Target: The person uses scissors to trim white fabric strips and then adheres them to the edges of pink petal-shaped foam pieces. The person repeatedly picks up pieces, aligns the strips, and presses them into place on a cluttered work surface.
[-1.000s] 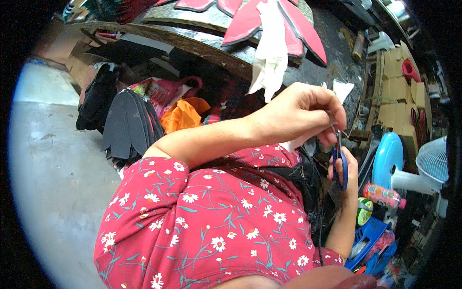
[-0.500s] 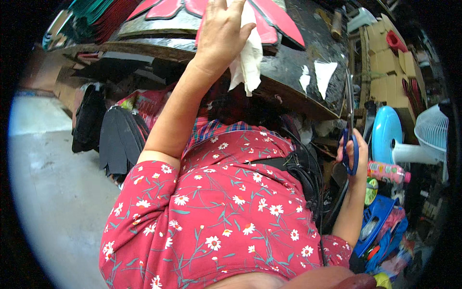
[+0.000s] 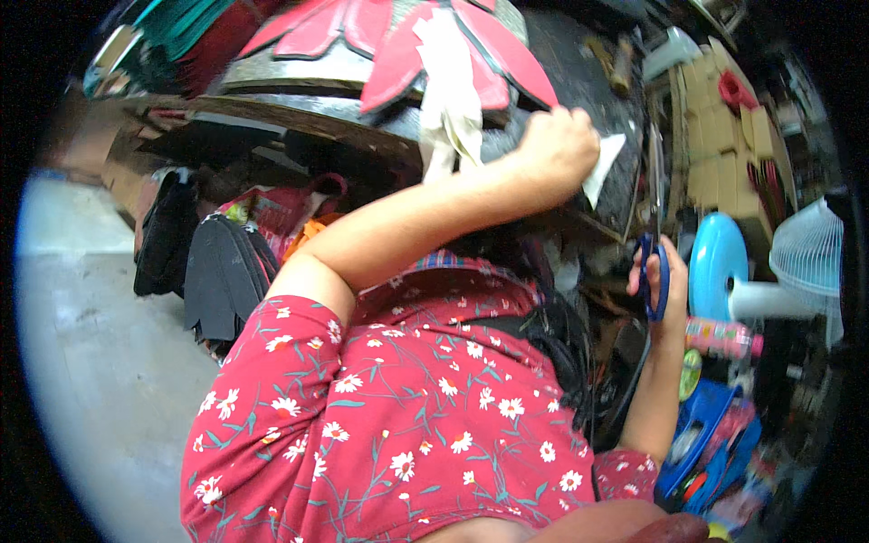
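The left hand has been moved off the white cloth strip, on which it was laid half a second ago, and has been brought across to the right, beside a triangular white scrap. Its fingers are curled in toward the palm, but the fingertips are hidden, so whether the scrap is gripped or only touched cannot be told. A second, smaller white scrap, seen earlier beside the triangular one, can no longer be made out; it may be covered by the hand.

The strip is thereby left unheld, draped over the red petal-shaped pieces with black edging, its lower end hanging toward the front of the dark workbench. The triangular scrap is found near the bench's right-hand edge.

Less has been changed on the other side: the long-bladed scissors are kept upright in the right hand, with the fingers wrapped about the blue handles and the blades pointed away from the body. No material is seen between the blades, so the work appears to be paused between cuts, with attention apparently turned from the strip to the scrap.

Beyond the right hand, a light-blue disc, a white fan and a pink bottle are seen.
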A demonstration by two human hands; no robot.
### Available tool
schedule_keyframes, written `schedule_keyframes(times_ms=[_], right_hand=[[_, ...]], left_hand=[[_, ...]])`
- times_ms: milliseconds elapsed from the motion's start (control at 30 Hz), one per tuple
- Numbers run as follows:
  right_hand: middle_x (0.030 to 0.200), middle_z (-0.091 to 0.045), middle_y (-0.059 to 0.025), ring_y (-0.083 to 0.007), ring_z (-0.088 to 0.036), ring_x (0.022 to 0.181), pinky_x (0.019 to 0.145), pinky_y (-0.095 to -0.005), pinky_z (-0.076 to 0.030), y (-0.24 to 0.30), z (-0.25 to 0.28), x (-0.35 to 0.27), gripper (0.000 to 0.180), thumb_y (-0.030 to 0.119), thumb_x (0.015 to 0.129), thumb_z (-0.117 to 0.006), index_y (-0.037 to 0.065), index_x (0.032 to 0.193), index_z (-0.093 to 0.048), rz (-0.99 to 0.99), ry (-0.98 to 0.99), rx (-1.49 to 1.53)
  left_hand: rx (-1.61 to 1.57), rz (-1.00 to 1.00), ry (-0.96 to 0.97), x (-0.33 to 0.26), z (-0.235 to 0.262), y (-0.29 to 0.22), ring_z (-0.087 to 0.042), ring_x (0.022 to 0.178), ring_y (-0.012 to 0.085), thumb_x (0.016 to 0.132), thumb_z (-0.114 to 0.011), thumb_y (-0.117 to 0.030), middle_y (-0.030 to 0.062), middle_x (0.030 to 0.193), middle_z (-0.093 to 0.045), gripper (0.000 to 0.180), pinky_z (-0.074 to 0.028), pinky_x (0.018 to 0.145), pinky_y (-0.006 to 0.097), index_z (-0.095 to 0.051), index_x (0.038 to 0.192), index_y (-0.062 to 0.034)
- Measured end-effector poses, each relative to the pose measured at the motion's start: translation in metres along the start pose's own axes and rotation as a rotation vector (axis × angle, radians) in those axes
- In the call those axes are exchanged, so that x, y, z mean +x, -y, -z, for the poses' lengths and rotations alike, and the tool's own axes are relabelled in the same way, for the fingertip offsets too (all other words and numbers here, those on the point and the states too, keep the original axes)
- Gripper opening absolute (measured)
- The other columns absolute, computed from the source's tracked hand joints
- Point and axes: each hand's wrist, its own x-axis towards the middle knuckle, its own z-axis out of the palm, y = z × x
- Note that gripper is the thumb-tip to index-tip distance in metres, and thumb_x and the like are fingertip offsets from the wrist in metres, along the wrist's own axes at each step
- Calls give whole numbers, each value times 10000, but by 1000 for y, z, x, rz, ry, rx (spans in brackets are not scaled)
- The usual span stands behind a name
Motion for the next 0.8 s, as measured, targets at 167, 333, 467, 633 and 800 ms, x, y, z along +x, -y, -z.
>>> schedule_keyframes(times_ms=[167, 333, 467, 633, 800], right_hand=[[847, -570, -25, -96, -551, 580, 527, -220, -428, 4, 1, 25, 503, 502, 926, -674, 19, 998, -553, 121, -27, 64], [786, -548, -6, -98, -538, 569, 528, -230, -418, 18, 2, 66, 433, 468, 983, -606, 38, 972, -558, 191, -94, 58], [714, -532, -4, -95, -539, 579, 534, -230, -415, 29, -1, 99, 427, 473, 987, -599, 49, 956, -562, 252, -172, 86], [747, -566, -14, -102, -553, 629, 591, -238, -443, 31, -4, 130, 374, 430, 1000, -596, 59, 958, -573, 335, -207, 40], [712, -557, 19, -65, -535, 625, 593, -205, -428, 17, -17, 160, 161, 222, 1036, -525, 79, 985, -577, 314, -196, 116]], left_hand=[[-149, -139, -62, -3, 1, -3, -684, 897, 336, 794, -636, -101, 151, 947, -668, 134, -573, 744, 433, -680, 905, -41], [-384, -161, -217, -9, 7, -11, -674, 889, 366, 788, -649, -82, 168, 920, -633, 287, -548, 720, 456, -544, 1051, -39], [-397, -176, -191, -12, 18, -19, -683, 873, 355, 772, -664, -74, 163, 892, -640, 274, -551, 720, 439, -562, 1023, -32], [-413, -226, -292, -32, 62, -19, -654, 879, 300, 814, -638, -100, 117, 922, -603, 204, -545, 734, 395, -575, 999, -40], [-387, -302, -516, -40, 122, 24, -641, 845, 293, 851, -657, -170, 104, 888, -577, 177, -536, 723, 393, -590, 971, -59]])
